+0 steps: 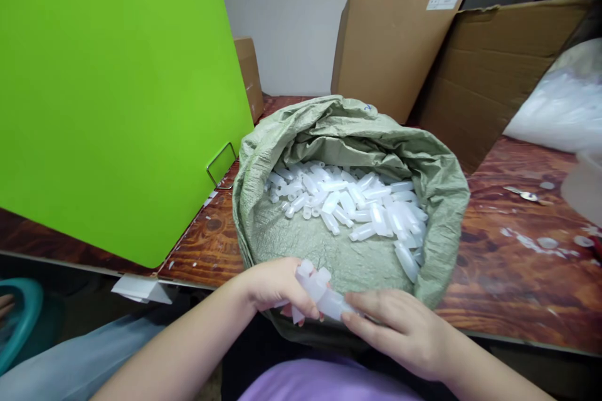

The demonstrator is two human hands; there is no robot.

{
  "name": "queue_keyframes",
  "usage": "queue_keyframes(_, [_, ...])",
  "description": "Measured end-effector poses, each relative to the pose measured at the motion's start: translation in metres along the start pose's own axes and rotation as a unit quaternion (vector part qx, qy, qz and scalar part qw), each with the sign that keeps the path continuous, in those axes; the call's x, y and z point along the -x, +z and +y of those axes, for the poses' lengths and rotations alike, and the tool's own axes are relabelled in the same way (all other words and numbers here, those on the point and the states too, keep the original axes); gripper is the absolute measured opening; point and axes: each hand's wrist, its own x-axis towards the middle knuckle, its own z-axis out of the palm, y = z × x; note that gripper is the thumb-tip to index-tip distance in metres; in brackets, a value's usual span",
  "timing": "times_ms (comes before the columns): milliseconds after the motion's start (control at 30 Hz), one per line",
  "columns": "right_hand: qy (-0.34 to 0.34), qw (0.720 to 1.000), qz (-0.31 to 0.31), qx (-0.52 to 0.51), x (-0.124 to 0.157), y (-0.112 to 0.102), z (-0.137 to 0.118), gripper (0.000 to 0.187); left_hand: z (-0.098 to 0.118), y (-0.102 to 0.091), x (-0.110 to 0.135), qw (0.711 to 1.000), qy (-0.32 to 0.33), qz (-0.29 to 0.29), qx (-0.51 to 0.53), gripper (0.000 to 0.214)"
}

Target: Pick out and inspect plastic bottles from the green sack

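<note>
My left hand [279, 288] is closed around several translucent white plastic pieces [316, 285], small and tube-like with flattened sides. At the near rim of a green woven sack [277, 238], my right hand [404, 329] pinches the right end of the bunch with thumb and fingers together. How many pieces the fingers cover is hidden. The sack stands with its edge rolled down. Inside it lies a heap of the same white pieces [348, 197], mostly at the back and right, with bare sack lining nearer to me.
A large bright green panel [117, 88] stands at the left, a wire loop [222, 166] at its edge. Cardboard boxes [395, 37] rise behind the sack. On the wooden table [527, 276] lie a small metal tool [524, 194] and white scraps. A teal basket [23, 319] is at lower left.
</note>
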Motion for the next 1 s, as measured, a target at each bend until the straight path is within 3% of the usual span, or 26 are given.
queue_keyframes(100, [-0.074,0.997,0.004,0.013,-0.005,-0.008,0.002,0.022,-0.002,0.001,-0.002,1.000,-0.012,-0.002,0.015,0.027])
queue_keyframes(167, [-0.062,0.998,0.002,0.013,-0.007,-0.007,0.004,0.024,-0.001,0.003,-0.001,1.000,-0.007,0.016,-0.002,0.025])
queue_keyframes(267, [0.106,0.993,-0.016,-0.042,-0.009,0.004,0.006,0.026,0.004,0.009,0.004,0.993,0.031,0.067,-0.088,0.021])
queue_keyframes(333, [0.253,0.959,-0.066,-0.109,-0.009,0.015,0.006,0.045,0.006,0.014,0.007,0.977,0.053,0.124,-0.164,0.026])
queue_keyframes(400, [0.329,0.931,-0.081,-0.138,-0.006,0.024,0.006,0.047,0.006,0.019,0.008,0.954,0.075,0.195,-0.214,0.037])
queue_keyframes(500, [0.310,0.944,0.004,-0.111,-0.002,0.032,0.006,0.039,0.004,0.023,0.007,0.930,0.103,0.262,-0.236,0.045])
queue_keyframes(567, [0.305,0.943,0.004,-0.132,-0.001,0.035,0.006,0.037,0.003,0.025,0.007,0.917,0.118,0.283,-0.254,0.047])
queue_keyframes(600, [0.325,0.932,-0.016,-0.163,-0.001,0.036,0.005,0.028,0.003,0.026,0.007,0.910,0.128,0.289,-0.267,0.047])
queue_keyframes(667, [0.387,0.892,-0.046,-0.231,-0.002,0.038,0.005,0.038,0.002,0.028,0.007,0.897,0.149,0.300,-0.288,0.048])
queue_keyframes(733, [0.419,0.874,-0.016,-0.245,-0.004,0.040,0.004,0.041,0.001,0.030,0.007,0.890,0.161,0.307,-0.297,0.049])
queue_keyframes(833, [0.357,0.921,0.055,-0.144,-0.007,0.044,0.004,0.029,-0.003,0.030,0.007,0.886,0.175,0.314,-0.294,0.047])
queue_keyframes(900, [0.311,0.944,0.065,-0.087,-0.009,0.047,0.004,0.025,-0.005,0.031,0.006,0.881,0.193,0.316,-0.293,0.045])
queue_keyframes(1000, [0.332,0.933,0.062,-0.127,-0.015,0.053,0.002,0.026,-0.010,0.033,0.006,0.865,0.221,0.328,-0.308,0.042])
